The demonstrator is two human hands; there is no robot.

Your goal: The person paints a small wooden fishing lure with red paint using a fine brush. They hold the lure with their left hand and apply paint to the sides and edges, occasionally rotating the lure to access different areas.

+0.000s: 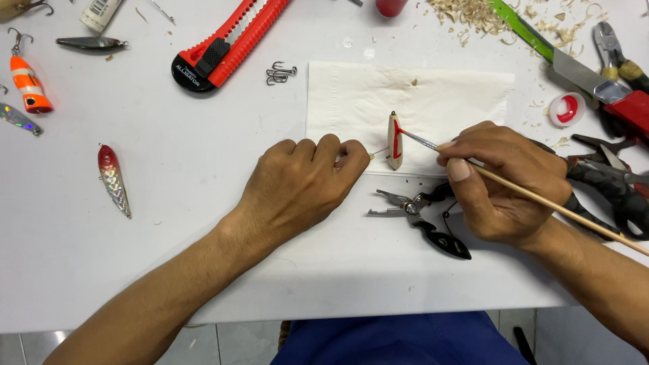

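Observation:
My left hand point(304, 179) pinches a thin stick point(378, 153) that carries a small cream wooden lure body point(394, 140) with a red stripe, held over a white paper napkin point(446, 94). My right hand point(503, 179) grips a long wooden-handled paintbrush point(541, 199). The brush's tip touches the red stripe on the lure body.
Black fishing pliers point(422, 216) lie just under the lure. A red utility knife point(226, 44) and a treble hook point(279, 73) sit at the top. Finished lures point(113, 179) point(27, 84) lie at left. A small red paint cap point(566, 109), wood shavings point(473, 12) and more pliers point(615, 182) crowd the right.

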